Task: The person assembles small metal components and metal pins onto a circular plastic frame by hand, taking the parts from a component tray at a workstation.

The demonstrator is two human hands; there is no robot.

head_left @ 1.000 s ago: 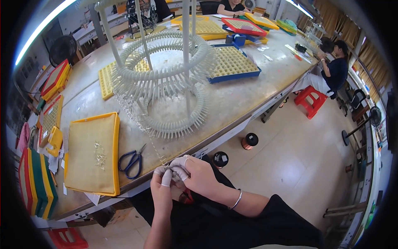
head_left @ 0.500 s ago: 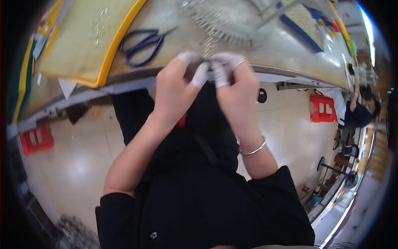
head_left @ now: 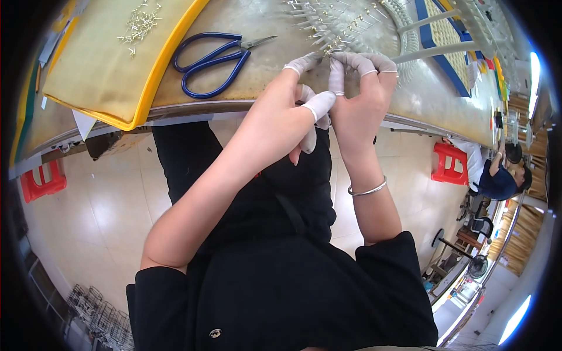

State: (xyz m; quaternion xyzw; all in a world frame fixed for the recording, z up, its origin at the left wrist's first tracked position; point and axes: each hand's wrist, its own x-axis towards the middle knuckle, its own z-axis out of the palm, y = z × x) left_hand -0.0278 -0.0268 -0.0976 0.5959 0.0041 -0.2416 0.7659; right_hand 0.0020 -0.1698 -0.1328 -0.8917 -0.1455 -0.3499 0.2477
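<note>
White finger cots cover the fingertips of both my hands, which meet at the table's near edge. The index finger of my left hand (head_left: pixel 281 114) reaches up to a row of small gold-headed metal pins (head_left: pixel 333 44), while its thumb and other fingers curl together lower down. Thumb and index finger of my right hand (head_left: pixel 363 108) pinch at the near end of that row; what lies between the tips is too small to make out. Translucent ribbed strips (head_left: pixel 401 17) hold or lie under the pins. To the left rest blue-handled scissors (head_left: pixel 213 64), blades pointing right.
A yellow-rimmed tray (head_left: pixel 143 111) at the left holds a heap of small pins (head_left: pixel 140 23). Blue-framed trays (head_left: pixel 430 35) and a pale bar (head_left: pixel 436 50) are at right. Red stools (head_left: pixel 44 181) stand on the floor; another person (head_left: pixel 497 178) sits far right.
My hands have moved away from me and slightly right, over the table edge. The left index finger now stretches toward the pins, its thumb apart from it. The view has shifted a little.
</note>
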